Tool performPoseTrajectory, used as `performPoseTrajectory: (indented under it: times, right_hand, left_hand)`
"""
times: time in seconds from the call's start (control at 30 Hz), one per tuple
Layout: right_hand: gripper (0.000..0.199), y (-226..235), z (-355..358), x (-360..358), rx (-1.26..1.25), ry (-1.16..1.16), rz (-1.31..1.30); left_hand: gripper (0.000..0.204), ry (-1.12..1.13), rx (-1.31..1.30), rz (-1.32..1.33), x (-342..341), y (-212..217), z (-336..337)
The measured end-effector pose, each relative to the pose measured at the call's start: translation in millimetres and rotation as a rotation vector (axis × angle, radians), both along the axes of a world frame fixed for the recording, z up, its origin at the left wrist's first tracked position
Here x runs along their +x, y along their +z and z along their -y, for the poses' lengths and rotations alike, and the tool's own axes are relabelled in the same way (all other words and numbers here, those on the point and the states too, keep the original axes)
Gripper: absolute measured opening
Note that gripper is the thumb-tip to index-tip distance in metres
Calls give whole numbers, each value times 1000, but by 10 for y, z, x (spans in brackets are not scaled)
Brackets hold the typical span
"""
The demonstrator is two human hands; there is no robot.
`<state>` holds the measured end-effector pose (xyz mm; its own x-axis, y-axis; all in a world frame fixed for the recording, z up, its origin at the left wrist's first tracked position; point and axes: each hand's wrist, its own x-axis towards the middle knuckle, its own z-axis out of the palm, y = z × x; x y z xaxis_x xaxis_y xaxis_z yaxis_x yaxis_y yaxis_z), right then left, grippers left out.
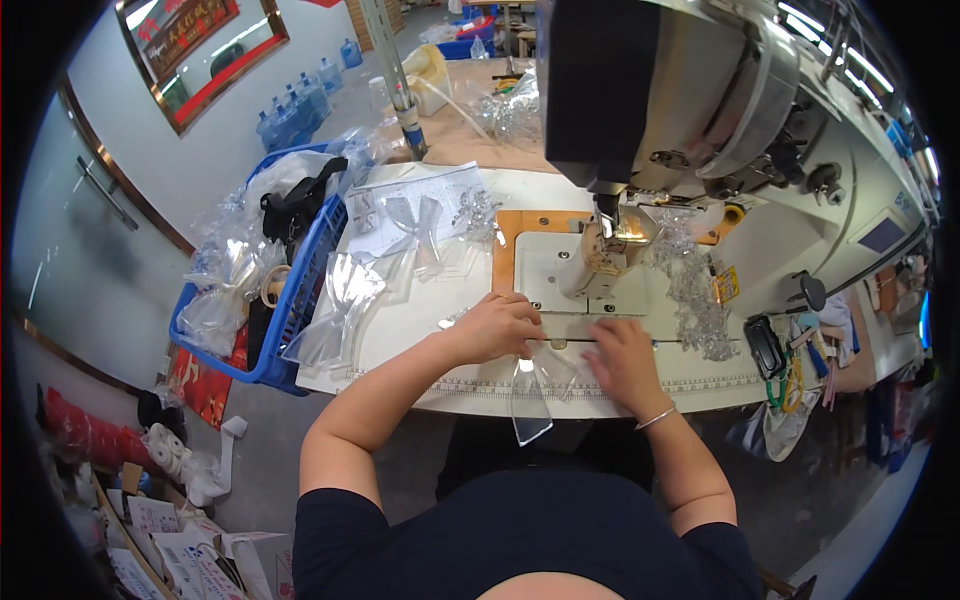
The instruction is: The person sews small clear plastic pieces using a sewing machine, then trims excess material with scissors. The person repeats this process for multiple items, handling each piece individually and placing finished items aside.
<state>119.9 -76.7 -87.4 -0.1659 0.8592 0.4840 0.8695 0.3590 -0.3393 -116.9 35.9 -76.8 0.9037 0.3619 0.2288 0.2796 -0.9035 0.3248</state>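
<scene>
Holding clear plastic (pixel 531 404), left hand (pixel 500 328) curled; right hand (pixel 622 362) half-open

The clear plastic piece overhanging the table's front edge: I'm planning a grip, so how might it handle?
The plastic piece looks thin, so probably light. It seems fairly stiff, jutting out without visibly folding. Its glossy surface may be slippery.
</scene>
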Motion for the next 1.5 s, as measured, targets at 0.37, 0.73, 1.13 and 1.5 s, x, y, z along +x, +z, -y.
performPoseTrajectory:
  times: [0.37, 0.73, 1.13, 1.5]
  right_hand:
    - [17, -124, 245, -423, -2, 10, 44]
    - [18, -155, 104, -385, -101, -2, -235]
    - [15, -14, 191, -571, -264, 121, -429]
    - [54, -261, 259, -346, -338, 278, -373]
  left_hand:
    - [26, 81, 91, 162, -61, -207, 89]
    - [29, 98, 16, 142, -67, -203, 102]
    - [22, -53, 248, 206, -59, -205, 121]
    - [11, 677, -464, 1058, -899, 656, 39]
